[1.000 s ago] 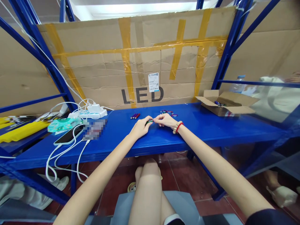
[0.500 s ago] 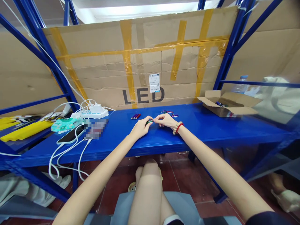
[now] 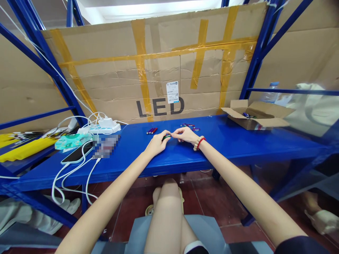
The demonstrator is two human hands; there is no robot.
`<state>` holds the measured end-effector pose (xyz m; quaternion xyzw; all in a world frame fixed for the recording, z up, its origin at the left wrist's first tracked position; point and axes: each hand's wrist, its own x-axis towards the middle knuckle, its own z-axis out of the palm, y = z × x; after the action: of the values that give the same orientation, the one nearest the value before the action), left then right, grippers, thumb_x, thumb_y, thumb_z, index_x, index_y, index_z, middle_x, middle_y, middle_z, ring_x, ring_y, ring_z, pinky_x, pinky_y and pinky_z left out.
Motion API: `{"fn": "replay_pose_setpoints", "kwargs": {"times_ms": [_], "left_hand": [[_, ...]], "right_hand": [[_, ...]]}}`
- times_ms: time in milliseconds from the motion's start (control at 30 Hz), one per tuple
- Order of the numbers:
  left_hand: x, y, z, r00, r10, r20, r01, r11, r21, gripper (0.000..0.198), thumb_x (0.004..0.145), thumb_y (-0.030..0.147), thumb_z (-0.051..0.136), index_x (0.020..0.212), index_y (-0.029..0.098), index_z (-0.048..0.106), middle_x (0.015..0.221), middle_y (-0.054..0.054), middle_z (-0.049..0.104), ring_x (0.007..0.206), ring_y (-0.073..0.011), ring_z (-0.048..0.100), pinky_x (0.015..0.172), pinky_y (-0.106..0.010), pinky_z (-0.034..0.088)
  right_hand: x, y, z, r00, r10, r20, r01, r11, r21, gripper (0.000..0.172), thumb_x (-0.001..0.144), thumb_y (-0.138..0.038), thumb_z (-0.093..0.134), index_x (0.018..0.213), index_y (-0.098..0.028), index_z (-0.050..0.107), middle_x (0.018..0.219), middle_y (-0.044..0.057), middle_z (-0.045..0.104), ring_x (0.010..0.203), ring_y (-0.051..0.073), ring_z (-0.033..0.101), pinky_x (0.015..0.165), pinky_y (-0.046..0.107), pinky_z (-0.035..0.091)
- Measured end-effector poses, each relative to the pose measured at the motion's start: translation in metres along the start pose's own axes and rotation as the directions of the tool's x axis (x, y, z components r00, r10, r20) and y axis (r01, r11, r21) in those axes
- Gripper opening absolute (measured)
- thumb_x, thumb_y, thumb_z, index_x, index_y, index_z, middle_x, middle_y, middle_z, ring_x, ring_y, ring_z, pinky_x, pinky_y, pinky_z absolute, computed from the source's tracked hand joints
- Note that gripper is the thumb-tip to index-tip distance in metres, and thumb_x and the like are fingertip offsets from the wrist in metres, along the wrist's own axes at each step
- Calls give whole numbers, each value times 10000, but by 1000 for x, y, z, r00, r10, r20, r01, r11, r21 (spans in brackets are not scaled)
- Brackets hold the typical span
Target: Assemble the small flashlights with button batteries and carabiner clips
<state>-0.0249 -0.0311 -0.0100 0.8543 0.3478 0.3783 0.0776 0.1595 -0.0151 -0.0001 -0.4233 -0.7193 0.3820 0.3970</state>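
My left hand (image 3: 158,142) is closed around a small green shiny object (image 3: 166,136), mostly hidden by the fingers. The fingertips of my right hand (image 3: 184,134) are pinched together at the object's right end; whatever lies between them is too small to tell. Both hands are just above the blue tabletop (image 3: 148,165). Beyond the left hand, several slim dark blue and red tubes (image 3: 152,131) lie side by side. Behind the right hand are a few small shiny purple and red pieces (image 3: 188,125), their exact kind unclear.
An open cardboard box (image 3: 251,123) with small dark pieces inside stands at the right. To the left are a phone (image 3: 76,155), white cables (image 3: 67,176), a power strip (image 3: 106,129) and a green packet (image 3: 69,141). A taped cardboard panel (image 3: 111,84) closes the back.
The camera view has shifted slightly, moving the scene a little left. My hands keep nearly the same pose around the green object.
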Motion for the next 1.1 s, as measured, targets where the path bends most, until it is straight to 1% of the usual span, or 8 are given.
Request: {"fn": "replay_pose_setpoints", "kwargs": {"times_ms": [133,367,567,733,833,900,1000,1100], "left_hand": [[0,1,0,1000,-13,13,13,1000,-23,104,860,238,463,914,193,540,870,-38,667,794,-176,627,717,-269,463],[-2,1,-2,995,-13,96,12,1000,12,67,856,231,458,872,208,519,908,-40,669,807,-188,626,725,-286,466],[-2,3,-1,996,2,89,-5,999,36,61,851,215,471,841,203,530,911,-37,677,817,-185,633,707,-272,463],[-2,3,-2,998,22,66,-25,998,52,92,847,199,485,870,190,574,860,-30,682,773,-172,634,687,-252,461],[-2,2,-1,997,43,57,-45,999,30,162,849,177,483,954,197,604,933,-34,695,845,-175,642,756,-262,471],[-2,1,0,998,35,44,-37,999,37,193,849,164,478,976,201,617,974,-39,697,884,-180,642,791,-271,472],[0,-1,2,1000,-25,10,24,994,104,193,841,160,478,956,188,629,939,-52,700,834,-193,645,771,-289,481],[2,-4,4,996,-92,-15,93,986,141,186,834,168,481,948,182,629,907,-54,697,787,-191,643,751,-293,487]], "right_hand": [[-1,1,-1,1000,-21,0,21,1000,-19,471,566,-563,692,728,-120,684,475,-33,517,441,57,412,460,216,325],[-3,0,0,999,-39,-10,38,992,-121,402,566,-506,707,683,-122,698,493,-13,557,451,71,446,475,225,355],[-5,0,-2,1000,-25,16,27,985,-169,396,596,-506,701,704,-125,703,471,-20,540,430,58,418,450,213,331],[-4,1,-2,995,76,57,-69,991,-112,426,584,-556,705,624,-134,657,479,-26,527,396,37,373,411,203,285],[-4,-1,0,987,142,69,-138,989,-60,451,559,-578,714,578,-135,628,485,-21,527,401,35,373,403,198,287],[-4,-2,2,987,152,52,-149,988,-50,455,555,-582,717,590,-135,637,472,-21,521,402,37,371,394,195,283],[-3,-3,5,997,77,-1,-76,994,-77,444,577,-565,715,653,-129,672,471,-15,529,405,45,387,389,194,291],[-1,-1,5,995,-59,-86,50,994,-102,435,566,-510,746,750,-119,695,628,29,634,445,60,469,426,200,364]]}}
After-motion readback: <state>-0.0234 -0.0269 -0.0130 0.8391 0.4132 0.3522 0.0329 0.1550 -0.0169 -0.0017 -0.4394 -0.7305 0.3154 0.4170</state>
